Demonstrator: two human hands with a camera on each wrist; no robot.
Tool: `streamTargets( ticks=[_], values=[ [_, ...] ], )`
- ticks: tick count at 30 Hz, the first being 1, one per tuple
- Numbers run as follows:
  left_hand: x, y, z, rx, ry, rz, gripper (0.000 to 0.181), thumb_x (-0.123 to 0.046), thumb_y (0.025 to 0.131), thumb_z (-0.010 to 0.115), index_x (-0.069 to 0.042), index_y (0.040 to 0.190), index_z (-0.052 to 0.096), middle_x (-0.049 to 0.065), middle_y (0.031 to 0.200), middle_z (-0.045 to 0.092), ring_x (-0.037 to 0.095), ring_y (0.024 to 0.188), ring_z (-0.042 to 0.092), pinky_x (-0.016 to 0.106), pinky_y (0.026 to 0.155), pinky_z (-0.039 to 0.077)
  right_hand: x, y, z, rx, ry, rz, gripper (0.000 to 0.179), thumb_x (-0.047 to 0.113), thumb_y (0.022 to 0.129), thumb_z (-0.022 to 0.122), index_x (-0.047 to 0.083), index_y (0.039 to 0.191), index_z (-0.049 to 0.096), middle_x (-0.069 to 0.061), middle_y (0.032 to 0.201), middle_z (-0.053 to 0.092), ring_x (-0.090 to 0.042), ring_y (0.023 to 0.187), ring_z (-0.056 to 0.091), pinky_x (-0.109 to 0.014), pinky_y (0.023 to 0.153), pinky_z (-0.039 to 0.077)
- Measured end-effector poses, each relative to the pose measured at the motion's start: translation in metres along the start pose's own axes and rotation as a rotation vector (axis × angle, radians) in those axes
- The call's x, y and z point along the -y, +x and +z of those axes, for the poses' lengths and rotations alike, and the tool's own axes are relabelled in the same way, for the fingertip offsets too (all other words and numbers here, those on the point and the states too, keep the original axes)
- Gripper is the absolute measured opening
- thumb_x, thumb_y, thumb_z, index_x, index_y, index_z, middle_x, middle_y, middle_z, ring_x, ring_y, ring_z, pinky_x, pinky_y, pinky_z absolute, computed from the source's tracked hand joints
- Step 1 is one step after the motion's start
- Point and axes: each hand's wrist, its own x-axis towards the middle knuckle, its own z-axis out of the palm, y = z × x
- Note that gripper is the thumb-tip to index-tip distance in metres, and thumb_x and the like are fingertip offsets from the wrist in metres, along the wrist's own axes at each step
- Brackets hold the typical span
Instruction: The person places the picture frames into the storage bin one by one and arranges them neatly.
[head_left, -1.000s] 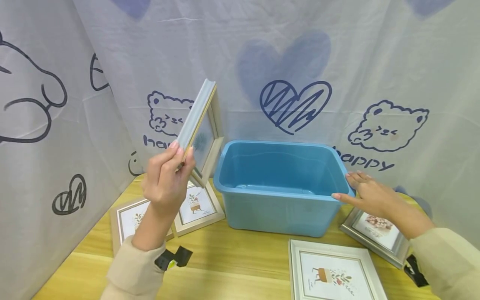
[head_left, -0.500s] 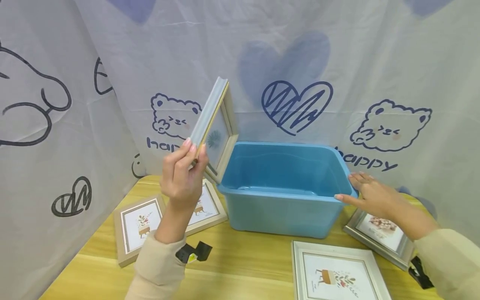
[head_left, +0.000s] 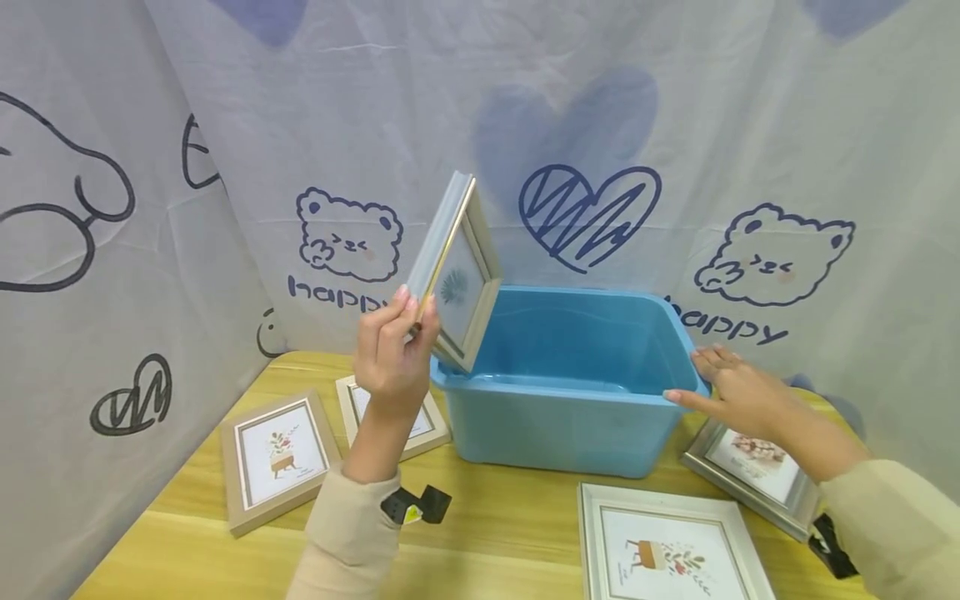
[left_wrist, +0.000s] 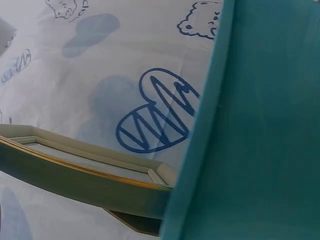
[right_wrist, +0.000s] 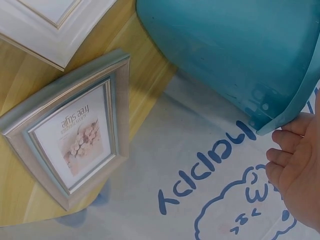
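My left hand (head_left: pixel 396 354) grips the lower side edge of a pale picture frame (head_left: pixel 454 287) with a teal leaf print. The frame is held tilted over the left end of a blue plastic bin (head_left: pixel 555 425). In the left wrist view, the same picture frame (left_wrist: pixel 85 182) shows its gold-lined side beside the bin wall (left_wrist: pixel 260 125), and my left hand is out of sight. My right hand (head_left: pixel 750 396) rests on the bin's right rim, thumb stretched along the front corner. The right wrist view has its fingertips (right_wrist: pixel 284 157) at the rim.
Two light-wood picture frames (head_left: pixel 281 458) (head_left: pixel 416 433) with plant prints lie left of the bin. A white frame (head_left: pixel 671 550) lies at the front, and a silver-grey frame (head_left: pixel 753 467) beneath my right forearm. A printed curtain (head_left: pixel 450 108) hangs behind the wooden table (head_left: pixel 465 533).
My left hand has carried the leaf-print picture frame rightward, from left of the bin to over its left end. My right hand has stayed on the rim.
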Motion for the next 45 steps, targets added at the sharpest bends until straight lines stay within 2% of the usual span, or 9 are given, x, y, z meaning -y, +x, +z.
streamTargets(
  ticks=[8,24,32,41,45],
  values=[
    [-0.002,-0.021,-0.007,0.054,0.022,0.023,0.018,-0.001,0.078,0.07,0.007,0.069,0.058,0.019,0.069,0.059,0.028,0.059,0.061,0.022,0.059,0.054,0.0,0.002,0.0,0.008,0.0,-0.001,0.09,0.062,0.088,0.044,-0.014,0.136,0.033,-0.038,0.142,0.025,-0.055,0.129,0.024,-0.068,0.095,0.031],
    [-0.001,-0.067,-0.018,0.266,0.039,0.044,0.017,-0.005,0.083,0.067,0.006,0.072,0.06,0.016,0.072,0.061,0.024,0.06,0.063,0.023,0.054,0.053,-0.001,-0.001,0.003,0.003,0.014,0.014,0.09,0.062,0.088,0.045,-0.014,0.136,0.033,-0.038,0.142,0.025,-0.055,0.129,0.024,-0.069,0.095,0.029],
    [0.006,-0.085,-0.022,0.357,0.034,-0.003,0.02,-0.007,0.084,0.066,0.006,0.071,0.059,0.017,0.071,0.06,0.024,0.06,0.062,0.024,0.054,0.053,0.0,-0.001,0.001,-0.008,0.008,0.003,0.089,0.061,0.088,0.045,-0.015,0.134,0.034,-0.037,0.141,0.027,-0.055,0.129,0.025,-0.067,0.097,0.029],
    [0.008,-0.088,-0.025,0.421,0.037,-0.078,0.022,-0.009,0.086,0.064,0.005,0.07,0.06,0.016,0.07,0.06,0.025,0.064,0.064,0.026,0.058,0.054,0.001,-0.002,0.002,-0.035,0.007,-0.013,0.087,0.059,0.089,0.046,-0.016,0.133,0.036,-0.038,0.139,0.03,-0.055,0.128,0.027,-0.066,0.098,0.029],
    [0.008,-0.088,-0.028,0.479,0.054,-0.134,0.016,-0.005,0.083,0.065,0.005,0.07,0.06,0.015,0.069,0.059,0.024,0.062,0.063,0.027,0.056,0.054,0.002,-0.003,0.004,-0.037,0.003,-0.012,0.087,0.059,0.089,0.045,-0.016,0.133,0.036,-0.038,0.139,0.03,-0.055,0.128,0.028,-0.065,0.098,0.029]
  ],
)
